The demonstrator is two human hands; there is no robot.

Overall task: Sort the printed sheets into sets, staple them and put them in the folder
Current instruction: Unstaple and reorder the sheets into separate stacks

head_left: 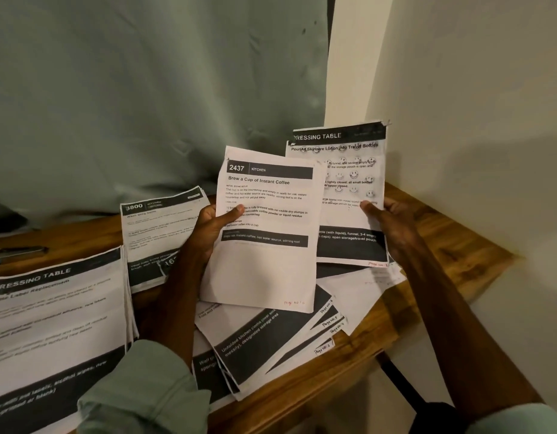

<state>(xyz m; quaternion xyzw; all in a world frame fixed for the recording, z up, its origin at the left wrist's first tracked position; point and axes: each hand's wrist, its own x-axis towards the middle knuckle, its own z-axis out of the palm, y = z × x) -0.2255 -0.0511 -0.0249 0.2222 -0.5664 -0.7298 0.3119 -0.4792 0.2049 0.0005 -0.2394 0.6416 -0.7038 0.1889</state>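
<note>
My left hand (213, 228) grips a printed sheet headed "2437 Kitchen, Brew a Cup of Instant Coffee" (267, 264) by its left edge, held up above the table. My right hand (388, 227) pinches a second sheet headed "Dressing Table" (349, 214) at its right edge, partly behind the first. Under both lies a fanned pile of sheets (270, 343) with handwritten page numbers. A "Dressing Table" stack (55, 324) lies at the front left and a "3800 Kitchen" stack (155, 230) behind it. No stapler or folder can be made out.
The wooden table (443, 245) ends at the right near a white wall (474, 104). A grey-green curtain (145, 89) hangs behind. A dark pen-like object (20, 250) lies at the far left. A black table leg (402, 383) shows below the edge.
</note>
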